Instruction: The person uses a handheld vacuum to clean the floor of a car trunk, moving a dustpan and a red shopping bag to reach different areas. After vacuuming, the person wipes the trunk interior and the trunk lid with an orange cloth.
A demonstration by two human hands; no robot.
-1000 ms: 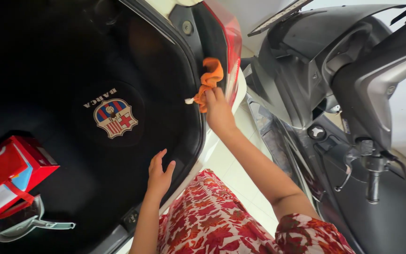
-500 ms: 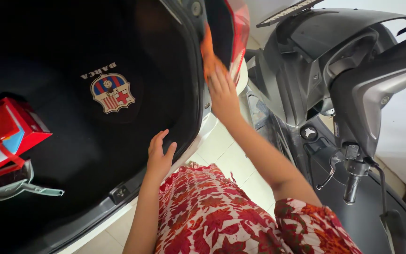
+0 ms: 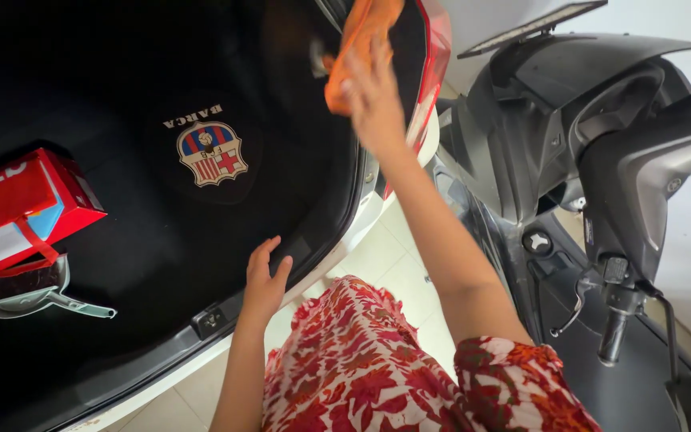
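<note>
- The right hand (image 3: 373, 96) is raised to the upper corner of the open car boot (image 3: 145, 96), fingers curled around a bunched orange cloth (image 3: 355, 48) and pressing it against the dark edge of the opening.
- The cloth sits just beside the red tail light (image 3: 432, 72), which runs down the right side of the opening; the cloth's upper end reaches the top edge of the view.
- The right forearm stretches up from the lower right, crossing in front of the white bumper edge (image 3: 377, 216).
- The left hand (image 3: 264, 280) lies flat and empty on the black lip of the boot, fingers spread loosely and pointing into the boot, holding nothing.
- Inside, the boot floor is covered by a black mat (image 3: 121, 232) bearing a round striped crest (image 3: 212, 154), well apart from both hands.
- At the far left a red box (image 3: 17, 204) with a red strap rests on the mat, and a grey scoop-like tool (image 3: 37, 296) lies just below it, touching or nearly so.
- A red and white floral garment (image 3: 361, 368) covers the person's body at the bottom of the view.
- A dark grey scooter (image 3: 601, 176) stands just beside the car on the right, its handlebar grip (image 3: 611, 340) pointing down.
- Pale floor tiles (image 3: 385, 260) show between car and scooter.
</note>
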